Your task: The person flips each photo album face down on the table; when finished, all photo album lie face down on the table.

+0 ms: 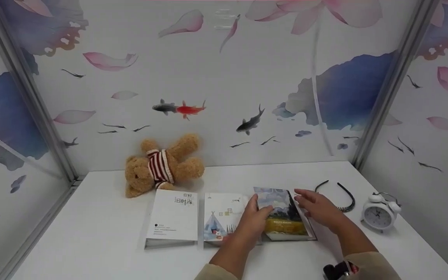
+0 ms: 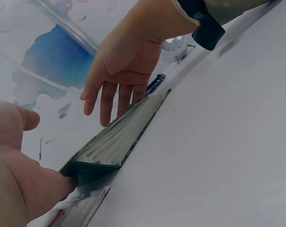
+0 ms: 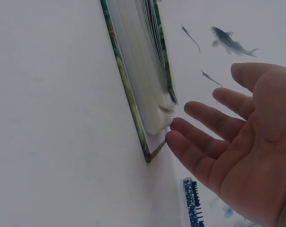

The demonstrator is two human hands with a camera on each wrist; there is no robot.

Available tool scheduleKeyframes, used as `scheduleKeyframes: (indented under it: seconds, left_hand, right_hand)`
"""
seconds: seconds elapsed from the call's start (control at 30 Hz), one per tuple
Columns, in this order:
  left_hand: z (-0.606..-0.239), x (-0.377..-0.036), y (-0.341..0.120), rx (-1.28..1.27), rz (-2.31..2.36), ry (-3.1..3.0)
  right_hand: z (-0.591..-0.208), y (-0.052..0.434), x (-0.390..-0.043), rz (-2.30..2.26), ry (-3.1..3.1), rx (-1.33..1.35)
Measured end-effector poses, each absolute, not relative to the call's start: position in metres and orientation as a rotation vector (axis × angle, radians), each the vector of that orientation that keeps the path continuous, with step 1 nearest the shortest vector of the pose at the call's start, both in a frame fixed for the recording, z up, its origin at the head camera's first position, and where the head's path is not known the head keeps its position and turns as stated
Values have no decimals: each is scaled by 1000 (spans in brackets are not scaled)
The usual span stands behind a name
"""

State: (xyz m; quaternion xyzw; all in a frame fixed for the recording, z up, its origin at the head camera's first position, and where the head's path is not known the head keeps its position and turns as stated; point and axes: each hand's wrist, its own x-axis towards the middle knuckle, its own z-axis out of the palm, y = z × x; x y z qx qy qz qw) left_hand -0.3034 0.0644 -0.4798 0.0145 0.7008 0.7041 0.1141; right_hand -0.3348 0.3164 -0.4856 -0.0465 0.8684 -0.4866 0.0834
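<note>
A hardcover book (image 1: 282, 217) with a painted landscape cover lies front side up on the white table. My left hand (image 1: 251, 219) touches its spine side, and the thumb reaches over the cover. In the left wrist view the left fingers (image 2: 58, 184) meet the spine, while the thumb stands apart from the cover. By the opposite edge is my right hand (image 1: 317, 206), its fingers spread and holding nothing. The right wrist view shows those fingertips (image 3: 174, 135) close to the page edges; whether they touch cannot be seen. The pages sit slightly fanned between the covers.
Left of this book lie a tent-picture book (image 1: 216, 225) and a white book (image 1: 173, 221). A teddy bear (image 1: 161, 169) lies behind them by the wall. A black headband (image 1: 349, 194) and a white alarm clock (image 1: 379, 216) are at the right.
</note>
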Motion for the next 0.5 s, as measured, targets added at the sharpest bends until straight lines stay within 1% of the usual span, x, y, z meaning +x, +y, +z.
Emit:
scheduleKeyframes:
  seconds: [0.2,0.33,0.5]
  left_hand:
    - [-486,-306,62,20,2155,1881]
    - [-487,-306,63,53,2195,1807]
    - [-482,-305,63,82,2265,1770]
  right_hand:
    - [-486,314,-334,-1438,2582,-109]
    - [-486,311,-333,-1448,2555,-73]
    - [-482,306,-335,-1564,2474,-77]
